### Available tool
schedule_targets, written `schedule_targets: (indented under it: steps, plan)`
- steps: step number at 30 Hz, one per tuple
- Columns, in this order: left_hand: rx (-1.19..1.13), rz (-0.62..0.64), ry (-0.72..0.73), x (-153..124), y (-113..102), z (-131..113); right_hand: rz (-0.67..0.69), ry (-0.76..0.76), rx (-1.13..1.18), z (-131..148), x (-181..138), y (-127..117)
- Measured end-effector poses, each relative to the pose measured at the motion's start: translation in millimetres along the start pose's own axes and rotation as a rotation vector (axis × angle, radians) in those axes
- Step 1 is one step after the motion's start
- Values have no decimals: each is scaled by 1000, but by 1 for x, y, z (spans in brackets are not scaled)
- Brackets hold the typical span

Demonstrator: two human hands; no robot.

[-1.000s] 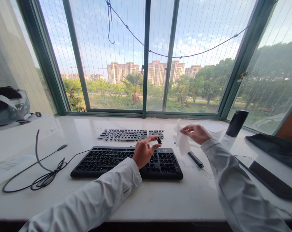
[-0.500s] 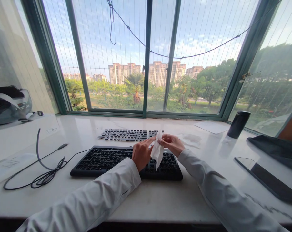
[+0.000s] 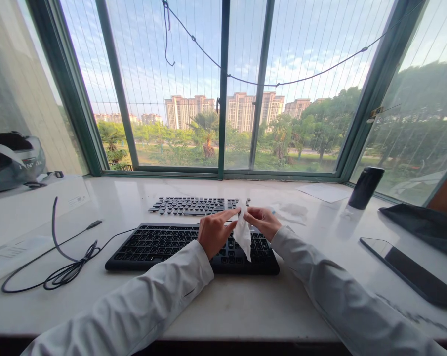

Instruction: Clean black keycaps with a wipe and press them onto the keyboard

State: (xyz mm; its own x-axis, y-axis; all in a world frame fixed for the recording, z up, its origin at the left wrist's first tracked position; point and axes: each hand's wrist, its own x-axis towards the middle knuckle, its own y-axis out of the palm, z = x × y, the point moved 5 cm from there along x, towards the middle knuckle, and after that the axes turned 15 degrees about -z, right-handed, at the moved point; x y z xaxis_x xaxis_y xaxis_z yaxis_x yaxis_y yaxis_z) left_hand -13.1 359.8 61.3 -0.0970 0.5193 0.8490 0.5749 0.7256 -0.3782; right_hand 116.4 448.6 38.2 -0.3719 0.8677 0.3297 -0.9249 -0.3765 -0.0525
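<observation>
Over the right part of a black keyboard (image 3: 160, 247), my left hand (image 3: 213, 233) pinches something small that the white wipe (image 3: 242, 233) covers. My right hand (image 3: 262, 221) pinches the top of this wipe and presses it against the left fingertips, so the wipe hangs between the two hands. Behind the keyboard, rows of loose black keycaps (image 3: 193, 204) lie on the white sill (image 3: 245, 306). Both sleeves are white.
A coiled black cable (image 3: 65, 269) lies left of the keyboard. A dark cylinder (image 3: 365, 188) stands at the right by the window, with a white sheet (image 3: 325, 192) beside it. A black phone (image 3: 412, 272) lies at the right. A helmet (image 3: 12, 160) sits at far left.
My right hand carried the wipe from the right side over to my left hand, which held a small black keycap. Now the wipe covers the left fingertips and the keycap is hidden.
</observation>
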Motion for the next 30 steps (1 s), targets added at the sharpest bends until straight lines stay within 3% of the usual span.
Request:
schedule_targets:
  steps: [6,14,18,22,30]
  plan:
    - [30,11,-53,0,0,-1,-117,-67,-68,-3,0,3]
    - [-70,-31,-179,3,-5,-9,-94,152,190,-7,0,1]
    - [-90,-35,-210,2,-4,-6,-160,-11,128,2,-1,-3]
    - [-98,-61,-268,2,-4,-2,-127,-219,0,16,-8,1]
    - [-196,-102,-373,-1,2,4,-173,-290,-60,5,-3,-4]
